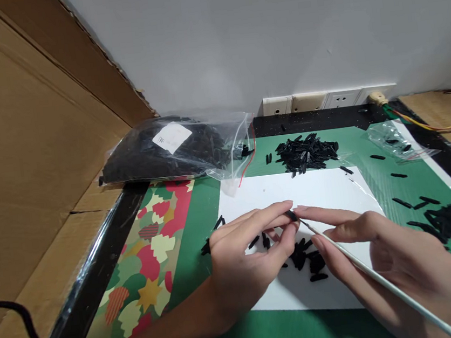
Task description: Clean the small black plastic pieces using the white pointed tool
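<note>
I cannot read the writing on the bag's white label (172, 137); too small. The white stick (385, 281) runs off the bottom edge. My left hand (247, 258) and right hand (399, 263) cover part of the black pieces (307, 260) on the white sheet (317, 191). The black cable (18, 317) is cut at the left edge.

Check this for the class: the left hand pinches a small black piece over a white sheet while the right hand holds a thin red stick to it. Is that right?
Not quite. The head view shows the stick is white, not red. The rest stands: the left hand pinches the small black piece over the white sheet, and the right hand holds the stick to it.
</note>
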{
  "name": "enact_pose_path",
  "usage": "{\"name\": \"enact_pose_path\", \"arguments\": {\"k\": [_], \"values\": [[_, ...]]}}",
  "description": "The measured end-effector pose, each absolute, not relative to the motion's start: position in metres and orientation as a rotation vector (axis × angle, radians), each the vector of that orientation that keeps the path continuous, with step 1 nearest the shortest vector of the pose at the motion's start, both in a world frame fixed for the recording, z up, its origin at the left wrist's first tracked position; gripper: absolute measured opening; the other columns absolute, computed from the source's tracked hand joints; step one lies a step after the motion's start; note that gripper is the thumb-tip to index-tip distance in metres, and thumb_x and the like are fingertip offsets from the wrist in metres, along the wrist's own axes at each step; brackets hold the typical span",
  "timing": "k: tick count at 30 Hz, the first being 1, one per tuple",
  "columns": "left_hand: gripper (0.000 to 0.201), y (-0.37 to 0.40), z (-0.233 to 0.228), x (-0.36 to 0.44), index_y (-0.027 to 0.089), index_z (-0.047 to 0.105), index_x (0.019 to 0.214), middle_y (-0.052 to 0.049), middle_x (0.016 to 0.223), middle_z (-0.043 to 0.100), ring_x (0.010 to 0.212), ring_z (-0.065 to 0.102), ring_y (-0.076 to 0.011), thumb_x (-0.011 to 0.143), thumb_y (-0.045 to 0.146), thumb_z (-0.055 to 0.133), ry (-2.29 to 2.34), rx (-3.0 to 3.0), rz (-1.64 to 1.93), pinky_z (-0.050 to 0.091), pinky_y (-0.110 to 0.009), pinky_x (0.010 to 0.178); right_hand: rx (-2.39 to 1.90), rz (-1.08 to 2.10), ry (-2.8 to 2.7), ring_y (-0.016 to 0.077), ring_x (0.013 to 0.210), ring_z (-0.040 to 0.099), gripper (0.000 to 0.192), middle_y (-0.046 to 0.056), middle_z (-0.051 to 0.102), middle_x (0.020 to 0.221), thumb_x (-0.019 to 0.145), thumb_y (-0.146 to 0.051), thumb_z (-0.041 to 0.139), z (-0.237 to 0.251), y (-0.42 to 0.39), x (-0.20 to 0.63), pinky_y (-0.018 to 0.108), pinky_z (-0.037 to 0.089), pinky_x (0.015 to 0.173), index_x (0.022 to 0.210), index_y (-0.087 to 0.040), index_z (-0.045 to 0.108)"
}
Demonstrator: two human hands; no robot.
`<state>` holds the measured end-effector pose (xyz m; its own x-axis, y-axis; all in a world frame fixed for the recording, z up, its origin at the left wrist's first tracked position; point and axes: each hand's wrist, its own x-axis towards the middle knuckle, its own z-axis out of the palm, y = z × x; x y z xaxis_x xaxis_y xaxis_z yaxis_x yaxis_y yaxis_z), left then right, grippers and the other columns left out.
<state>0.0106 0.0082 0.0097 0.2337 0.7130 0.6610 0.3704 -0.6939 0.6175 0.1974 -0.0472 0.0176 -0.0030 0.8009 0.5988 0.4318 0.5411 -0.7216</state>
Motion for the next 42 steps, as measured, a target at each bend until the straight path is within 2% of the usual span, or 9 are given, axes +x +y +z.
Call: {"name": "enact_pose_path", "arguments": {"k": [5,11,18,24,28,33,37,39,42], "values": [[0.027,0.009,0.01,0.012,0.014,0.079,0.11,0.001,0.081,0.082,0.065,0.075,-0.0081,0.087,0.001,0.079,0.973,2.206,1.471,0.063,-0.015,0.069,-1.045,0.435,-1.671,0.0173,0.107,0.084,0.021,0.007,0.085,0.115,0.093,0.0,0.075,0.016,-0.046,0.197,0.016,0.065,0.094,0.098,-0.018,0.065],[0.027,0.011,0.006,0.012,0.014,0.079,0.112,0.0,0.081,0.08,0.065,0.071,-0.0073,0.089,-0.001,0.078,0.923,2.195,1.478,0.061,-0.016,0.068,-1.115,0.462,-1.651,0.0156,0.102,0.084,0.019,0.008,0.085,0.12,0.095,-0.003,0.074,0.018,-0.047,0.196,0.016,0.066,0.088,0.096,-0.02,0.064],[0.03,0.012,0.005,0.012,0.016,0.079,0.117,0.001,0.076,0.074,0.066,0.067,-0.0095,0.092,0.0,0.075,0.886,2.205,1.437,0.061,-0.02,0.066,-1.177,0.375,-1.693,0.0164,0.083,0.085,0.018,0.006,0.086,0.117,0.096,-0.006,0.074,0.017,-0.047,0.196,0.02,0.07,0.077,0.096,-0.022,0.067],[0.044,0.012,-0.01,0.001,0.016,0.07,0.139,-0.003,0.087,0.079,0.08,0.071,-0.0156,0.098,0.001,0.068,0.829,2.51,1.298,0.063,-0.027,0.076,-1.155,0.345,-1.718,0.0171,0.071,0.081,0.015,0.008,0.085,0.116,0.1,-0.009,0.068,0.01,-0.045,0.191,0.023,0.071,0.069,0.098,-0.023,0.067],[0.052,0.01,-0.02,-0.005,0.014,0.065,0.148,-0.005,0.088,0.078,0.086,0.071,-0.0204,0.097,0.004,0.069,0.874,2.674,1.193,0.063,-0.032,0.08,-1.194,0.322,-1.753,0.0164,0.078,0.081,0.018,0.008,0.085,0.116,0.101,-0.005,0.063,0.004,-0.046,0.188,0.023,0.071,0.075,0.097,-0.022,0.065],[0.053,0.01,-0.013,0.002,0.017,0.065,0.146,-0.005,0.095,0.079,0.088,0.072,-0.0162,0.096,0.001,0.07,0.876,2.453,1.294,0.063,-0.027,0.083,-1.137,0.137,-1.864,0.0208,0.101,0.083,0.021,0.014,0.081,0.121,0.1,0.001,0.06,-0.003,-0.046,0.186,0.026,0.069,0.087,0.111,-0.016,0.067],[0.055,0.01,-0.002,0.009,0.019,0.066,0.14,-0.002,0.097,0.08,0.085,0.076,-0.0142,0.089,0.002,0.076,0.984,2.214,1.287,0.064,-0.026,0.086,-1.125,0.071,-1.854,0.0238,0.107,0.083,0.024,0.015,0.082,0.122,0.1,0.001,0.062,-0.003,-0.044,0.188,0.028,0.07,0.087,0.115,-0.016,0.069],[0.047,0.01,0.002,0.011,0.019,0.07,0.13,-0.001,0.098,0.081,0.082,0.076,-0.0135,0.086,0.005,0.079,1.055,2.062,1.237,0.063,-0.025,0.082,-1.098,0.042,-1.87,0.0256,0.111,0.082,0.023,0.017,0.082,0.123,0.098,0.002,0.063,-0.002,-0.042,0.19,0.03,0.07,0.09,0.111,-0.016,0.069],[0.023,0.013,0.004,0.012,0.02,0.074,0.114,-0.001,0.098,0.081,0.081,0.075,-0.013,0.093,0.012,0.075,1.065,1.873,1.176,0.062,-0.023,0.077,-1.067,0.004,-1.909,0.0278,0.113,0.081,0.02,0.019,0.081,0.122,0.097,0.004,0.063,0.0,-0.04,0.193,0.036,0.069,0.095,0.102,-0.015,0.066]]}}
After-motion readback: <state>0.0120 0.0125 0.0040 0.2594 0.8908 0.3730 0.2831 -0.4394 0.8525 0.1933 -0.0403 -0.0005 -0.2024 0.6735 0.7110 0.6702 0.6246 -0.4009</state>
